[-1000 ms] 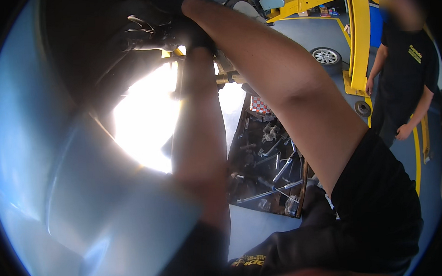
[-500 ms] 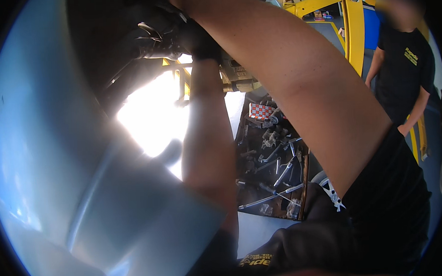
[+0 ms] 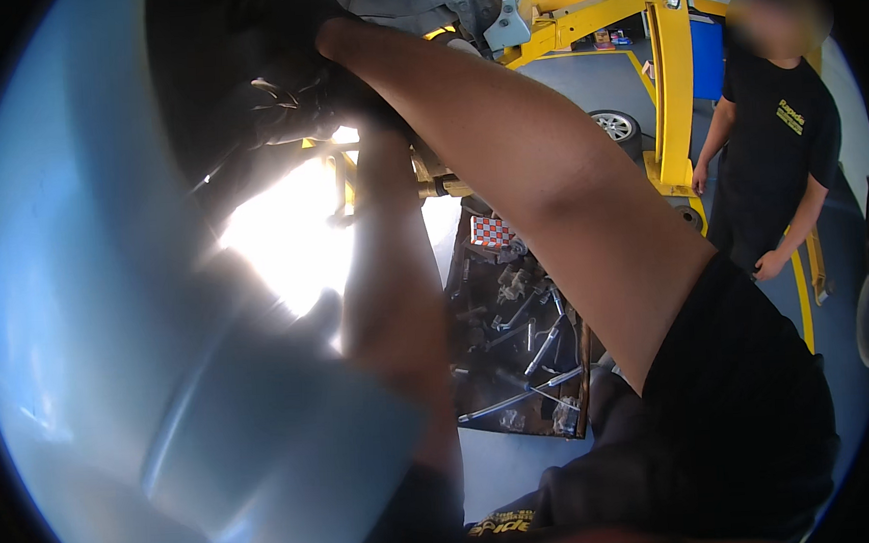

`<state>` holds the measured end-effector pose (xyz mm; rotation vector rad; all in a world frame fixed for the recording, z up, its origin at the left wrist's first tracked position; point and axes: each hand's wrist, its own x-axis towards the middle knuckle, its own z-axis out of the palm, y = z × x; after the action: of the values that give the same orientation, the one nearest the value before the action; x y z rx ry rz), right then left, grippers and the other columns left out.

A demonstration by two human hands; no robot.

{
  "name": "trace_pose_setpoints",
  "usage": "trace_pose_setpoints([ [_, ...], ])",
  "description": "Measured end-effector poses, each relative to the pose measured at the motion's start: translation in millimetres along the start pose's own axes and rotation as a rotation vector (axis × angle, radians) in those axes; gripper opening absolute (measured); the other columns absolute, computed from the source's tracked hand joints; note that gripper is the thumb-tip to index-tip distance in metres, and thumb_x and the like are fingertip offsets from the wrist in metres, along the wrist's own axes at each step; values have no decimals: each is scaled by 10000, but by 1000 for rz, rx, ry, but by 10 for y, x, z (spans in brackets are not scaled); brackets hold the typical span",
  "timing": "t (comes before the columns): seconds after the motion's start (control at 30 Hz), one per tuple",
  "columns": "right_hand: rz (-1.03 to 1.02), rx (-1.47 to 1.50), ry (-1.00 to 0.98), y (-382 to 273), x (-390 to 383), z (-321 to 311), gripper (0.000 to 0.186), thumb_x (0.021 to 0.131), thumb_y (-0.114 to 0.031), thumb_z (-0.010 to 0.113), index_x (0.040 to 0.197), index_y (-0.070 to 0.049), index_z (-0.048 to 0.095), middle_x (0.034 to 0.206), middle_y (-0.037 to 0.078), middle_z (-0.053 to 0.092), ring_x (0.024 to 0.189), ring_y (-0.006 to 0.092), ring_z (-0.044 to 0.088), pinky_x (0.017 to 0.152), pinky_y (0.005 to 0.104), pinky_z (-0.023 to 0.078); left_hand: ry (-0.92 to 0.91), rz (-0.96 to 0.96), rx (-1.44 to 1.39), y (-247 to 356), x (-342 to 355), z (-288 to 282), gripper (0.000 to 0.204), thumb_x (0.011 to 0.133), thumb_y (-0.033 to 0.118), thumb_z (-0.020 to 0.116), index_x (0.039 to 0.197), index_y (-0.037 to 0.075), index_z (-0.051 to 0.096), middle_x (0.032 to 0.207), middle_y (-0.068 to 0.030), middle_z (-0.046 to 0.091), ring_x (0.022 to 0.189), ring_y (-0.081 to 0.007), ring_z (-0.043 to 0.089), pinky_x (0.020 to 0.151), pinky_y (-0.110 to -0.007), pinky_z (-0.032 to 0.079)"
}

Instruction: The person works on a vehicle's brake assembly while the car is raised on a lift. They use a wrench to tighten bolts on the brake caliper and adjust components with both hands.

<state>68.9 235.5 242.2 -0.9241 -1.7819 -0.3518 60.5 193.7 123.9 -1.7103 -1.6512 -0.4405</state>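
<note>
Both my arms reach up into the dark wheel well point(image 3: 204, 97) of a light blue car, between its body panel point(image 3: 267, 447) and the underbody parts point(image 3: 411, 2). My left hand point(image 3: 365, 100), seemingly in a dark glove, is up among black parts above the bright gap. Higher up, my right hand point(image 3: 294, 25) also looks dark-gloved and reaches in past the left one. Deep shadow hides the fingers of both hands and whatever they touch. Thin shiny edges of a black part point(image 3: 276, 95) show beside them.
Below my arms is a tray point(image 3: 584, 382) with wrenches, sockets, loose parts and a red-and-white checkered box point(image 3: 491, 231). A yellow lift post point(image 3: 673, 82) rises at the right, near a wheel point(image 3: 615, 124) on the floor. A person point(image 3: 782, 145) in black stands beyond it.
The view has shifted a little, so the tray and my arms sit further left. A wheel on the floor now shows past my right arm. Both hands stay up in the wheel well.
</note>
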Motion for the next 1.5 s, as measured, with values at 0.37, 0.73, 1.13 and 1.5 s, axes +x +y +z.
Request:
trace_pose_setpoints([
  [0.37,186,403,-288,349,-273,10,649,959,-621,511,1221,-77,750,1163,178,754,1077,293,721,926,430,524,516,404,-647,-758,-1034,-47,357,957,145,682,1279,-2,638,1241,-175,659,1140,-308,664,1002,-411,519],
  [0.73,297,236,-592,120,-457,-202,375,925,-405,658,1047,-71,776,868,139,749,769,261,721,759,426,559,350,0,-1287,-774,-1191,213,261,944,132,717,1188,47,678,1126,-136,661,1034,-278,642,893,-425,546],
  [1.13,109,451,-349,447,-491,-265,390,945,-373,660,1069,-5,691,918,205,732,832,318,716,796,447,548,489,383,-1161,-699,-1129,216,251,1010,141,606,1229,33,668,1171,-96,662,1063,-219,635,913,-350,509],
  [1.5,264,1104,121,376,-394,-677,233,1053,-247,600,1155,-48,532,829,128,672,594,231,654,571,337,565,159,93,-1523,-749,-1435,13,318,1005,112,584,1311,31,606,1237,-83,632,1104,-191,617,972,-344,492],
])
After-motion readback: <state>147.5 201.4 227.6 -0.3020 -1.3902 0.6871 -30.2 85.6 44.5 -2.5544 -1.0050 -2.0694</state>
